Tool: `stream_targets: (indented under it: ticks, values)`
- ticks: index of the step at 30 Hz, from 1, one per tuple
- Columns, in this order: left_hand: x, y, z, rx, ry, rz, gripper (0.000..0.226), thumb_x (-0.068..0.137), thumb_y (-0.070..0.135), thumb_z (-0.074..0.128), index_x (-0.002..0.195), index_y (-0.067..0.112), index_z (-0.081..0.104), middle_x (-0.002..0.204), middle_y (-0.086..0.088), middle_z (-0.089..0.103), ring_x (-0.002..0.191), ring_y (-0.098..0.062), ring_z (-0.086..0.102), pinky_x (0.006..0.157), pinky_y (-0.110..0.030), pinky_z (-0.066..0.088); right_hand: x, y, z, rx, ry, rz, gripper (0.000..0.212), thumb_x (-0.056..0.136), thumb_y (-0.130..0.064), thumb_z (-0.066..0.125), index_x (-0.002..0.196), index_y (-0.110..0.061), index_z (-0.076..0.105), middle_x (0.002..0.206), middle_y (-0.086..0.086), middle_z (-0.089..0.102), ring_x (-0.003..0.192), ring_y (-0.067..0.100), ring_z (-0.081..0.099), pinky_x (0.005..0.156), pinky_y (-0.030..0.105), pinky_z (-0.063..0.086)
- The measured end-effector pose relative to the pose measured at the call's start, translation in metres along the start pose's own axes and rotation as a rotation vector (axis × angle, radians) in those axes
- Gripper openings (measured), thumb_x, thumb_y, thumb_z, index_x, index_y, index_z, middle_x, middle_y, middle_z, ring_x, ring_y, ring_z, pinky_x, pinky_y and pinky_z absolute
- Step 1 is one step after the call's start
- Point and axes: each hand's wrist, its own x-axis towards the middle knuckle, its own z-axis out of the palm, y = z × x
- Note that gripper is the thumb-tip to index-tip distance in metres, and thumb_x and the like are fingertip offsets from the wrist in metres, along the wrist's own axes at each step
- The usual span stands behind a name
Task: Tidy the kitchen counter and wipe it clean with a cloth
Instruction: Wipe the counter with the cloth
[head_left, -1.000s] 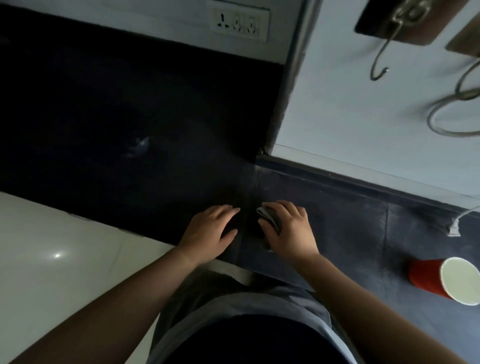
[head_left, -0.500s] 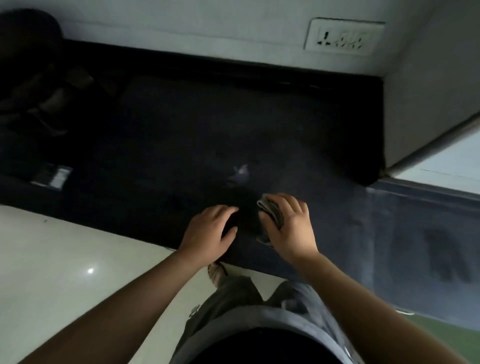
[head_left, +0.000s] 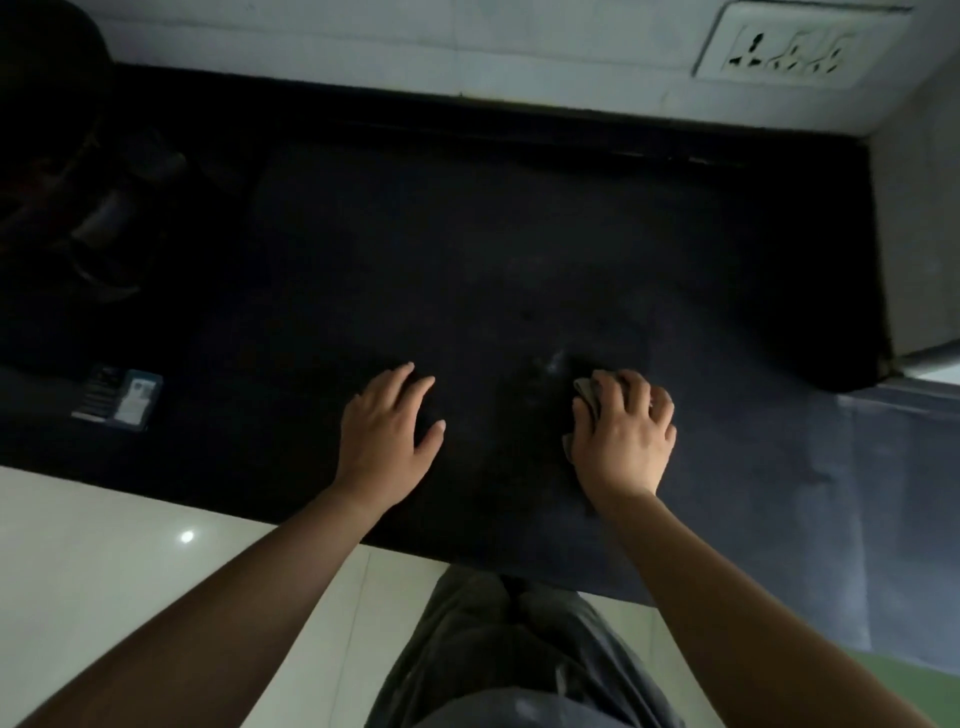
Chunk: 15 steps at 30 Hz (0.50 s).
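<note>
— Grey, soft, crumpled cloth (head_left: 584, 402): where is it?

— Bunched under the right hand (head_left: 623, 434), whose fingers curl down over it and press it onto the dark stone kitchen counter (head_left: 467, 249), just beside a pale smear (head_left: 556, 361). Only a folded edge shows by the thumb.

— And the left hand (head_left: 387, 426)?

— Flat on the counter, fingers spread, holding nothing, well apart from the cloth.

— How will the cloth handle?

— Light and limp, I judge; it will fold and slide under the palm rather than push back. Best kept wadded, with the fingers pinning its top and the palm bearing down, so it does not unroll.

— Anything else on the counter?

— Near the left edge lies a small blue-and-white packet (head_left: 119, 397); behind it stand dark objects, too dim to name.
</note>
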Motion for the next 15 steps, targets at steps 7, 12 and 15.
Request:
stream_targets:
  ticks: [7, 12, 15]
  values:
    - [0.004, -0.002, 0.015, 0.054, -0.089, -0.023, 0.06, 0.089, 0.05, 0.043, 0.142, 0.026, 0.032, 0.154, -0.008, 0.025, 0.14, -0.033, 0.023, 0.108, -0.058, 0.025, -0.009, 0.01, -0.005, -0.013, -0.074, -0.141, 0.04, 0.086, -0.038, 0.056, 0.123, -0.022, 0.053, 0.127, 0.008, 0.051, 0.115, 0.035, 0.042, 0.083, 0.049, 0.042]
    - [0.006, -0.002, 0.014, 0.073, -0.106, -0.012, 0.061, 0.088, 0.051, 0.038, 0.143, 0.026, 0.03, 0.154, -0.009, 0.024, 0.141, -0.033, 0.022, 0.107, -0.058, 0.027, 0.008, 0.026, -0.013, -0.009, -0.058, -0.081, 0.037, 0.086, -0.036, 0.056, 0.12, -0.02, 0.055, 0.126, 0.009, 0.051, 0.112, 0.037, 0.041, 0.084, 0.049, 0.041]
    - [0.006, -0.001, 0.016, 0.094, -0.134, -0.034, 0.062, 0.089, 0.052, 0.034, 0.145, 0.029, 0.023, 0.157, -0.007, 0.017, 0.143, -0.03, 0.014, 0.11, -0.055, 0.021, 0.049, 0.005, -0.005, 0.007, -0.055, 0.011, 0.037, 0.089, -0.036, 0.05, 0.122, -0.019, 0.051, 0.132, 0.01, 0.045, 0.118, 0.037, 0.035, 0.088, 0.049, 0.036]
